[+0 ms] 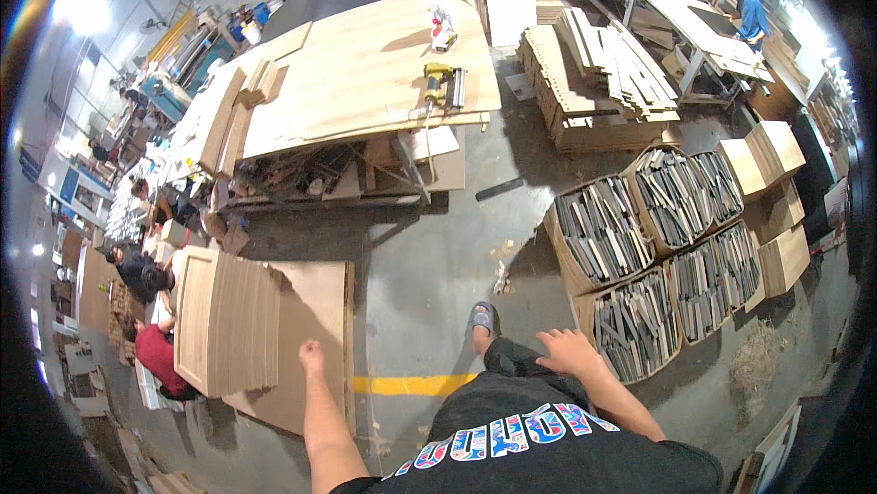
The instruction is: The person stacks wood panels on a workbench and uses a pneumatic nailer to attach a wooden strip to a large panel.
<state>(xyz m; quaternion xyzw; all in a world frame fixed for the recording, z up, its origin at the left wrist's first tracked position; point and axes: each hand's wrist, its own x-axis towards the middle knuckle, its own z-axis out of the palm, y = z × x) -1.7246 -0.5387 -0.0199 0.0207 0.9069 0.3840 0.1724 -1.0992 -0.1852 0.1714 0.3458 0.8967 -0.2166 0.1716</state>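
My left hand [311,356] is curled into a loose fist, with nothing seen in it. It hangs over a brown flat sheet [322,302], just right of a tall stack of pale wooden panels [228,320]. On the other side, my right hand [568,352] is held out with its fingers apart and empty. Closest to it are cardboard boxes packed with grey, black and tan strips [630,325]. Neither hand touches any of these. One of my feet in a grey sandal [482,316] is on the floor ahead.
Ahead stands a large wooden worktable [356,64] bearing a yellow-green nail gun [444,85] and a red-and-white tool [442,30]. Cut boards [585,83] are piled at right. People work at left, including one in red [160,357]; another in blue [754,19] is far right.
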